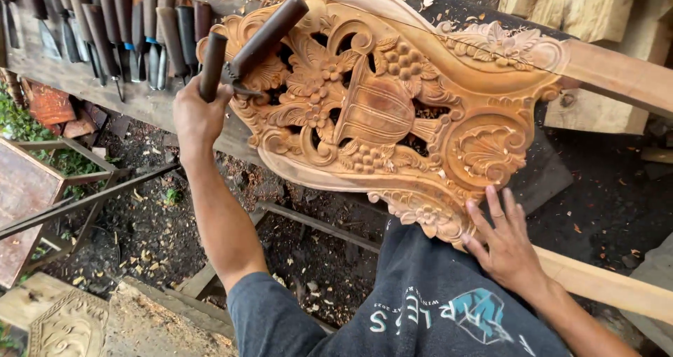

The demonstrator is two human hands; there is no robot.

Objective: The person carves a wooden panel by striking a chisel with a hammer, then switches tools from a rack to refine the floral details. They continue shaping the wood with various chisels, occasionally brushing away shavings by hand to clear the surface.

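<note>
A large carved wooden panel (392,111) with flowers, grapes and a vase motif lies on the workbench. My left hand (198,115) grips a dark wooden tool handle (212,66) at the panel's left end. A longer dark wooden tool (270,33) crosses it there, joined by a metal part; I cannot tell whether that hand holds it too. My right hand (506,243) rests flat, fingers spread, on the panel's lower carved edge. My dark shirt fills the bottom of the view.
A row of several chisels (112,27) lies along the bench at the top left. Rough wood blocks (582,6) sit at the top right. A wooden beam (603,287) runs under my right arm. A metal frame (63,189), a small carved piece (66,325) and scattered shavings lie below.
</note>
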